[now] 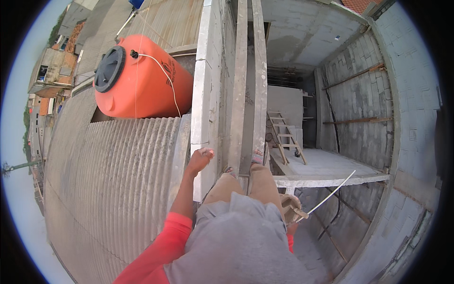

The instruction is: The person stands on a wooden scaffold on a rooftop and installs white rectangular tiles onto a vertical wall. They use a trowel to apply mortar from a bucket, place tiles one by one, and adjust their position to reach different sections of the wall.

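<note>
My left hand (200, 160) is closed, its fingers curled, over the pale top of a block wall (200, 113). Whether anything small sits in those fingers I cannot make out. Beside my right thigh hangs a dirty brown bucket (287, 202), with a wooden-handled tool (301, 214) and a thin white stick (331, 193) at it. My right hand (292, 229) is close under these, seemingly gripping the bucket; most of its fingers are hidden. My feet, in sandals, are on narrow planks (237, 113) along the wall.
A large orange water tank (146, 78) lies on its side in this view, left of the wall, beside a corrugated roof (127, 165). Right of the planks it drops to a lower concrete slab (331, 165) with a wooden ladder (286, 137). Poles (357, 121) brace the block walls.
</note>
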The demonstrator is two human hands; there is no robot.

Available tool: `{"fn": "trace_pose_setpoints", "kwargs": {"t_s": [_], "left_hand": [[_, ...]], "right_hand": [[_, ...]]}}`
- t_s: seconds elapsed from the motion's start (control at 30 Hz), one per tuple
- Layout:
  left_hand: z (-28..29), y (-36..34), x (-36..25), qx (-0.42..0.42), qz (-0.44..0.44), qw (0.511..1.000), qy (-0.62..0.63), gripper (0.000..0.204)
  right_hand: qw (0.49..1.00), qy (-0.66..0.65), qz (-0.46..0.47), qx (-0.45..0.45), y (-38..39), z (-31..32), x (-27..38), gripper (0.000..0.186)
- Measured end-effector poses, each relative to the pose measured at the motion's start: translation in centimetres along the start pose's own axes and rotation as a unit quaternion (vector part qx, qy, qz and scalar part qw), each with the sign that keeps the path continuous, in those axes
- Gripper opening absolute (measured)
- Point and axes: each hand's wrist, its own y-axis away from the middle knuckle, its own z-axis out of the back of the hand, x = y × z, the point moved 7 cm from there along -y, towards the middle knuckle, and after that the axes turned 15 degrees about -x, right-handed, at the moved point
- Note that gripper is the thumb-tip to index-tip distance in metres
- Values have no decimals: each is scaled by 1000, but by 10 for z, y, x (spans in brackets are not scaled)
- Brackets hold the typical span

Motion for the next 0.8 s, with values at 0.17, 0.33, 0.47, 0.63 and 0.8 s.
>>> {"fn": "trace_pose_setpoints", "kwargs": {"t_s": [0.17, 0.33, 0.47, 0.63, 0.8], "left_hand": [[9, 16, 59, -36, 121, 991, 40, 29], [20, 10, 146, -33, 227, 973, -5, 33], [3, -19, 183, -17, 290, 955, 55, 27], [-24, -135, 177, -14, 255, 965, -55, 21], [-38, -298, 72, -153, 149, 969, -125, 27]], "right_hand": [[992, -103, 27, -74, -34, -2, 60, 26], [797, -398, -441, -108, -70, -20, 72, 20], [721, -448, -513, -124, -87, -11, 109, 22], [726, -433, -514, -148, -78, 6, 135, 22], [735, -385, -524, -191, -63, 19, 142, 27]]}}
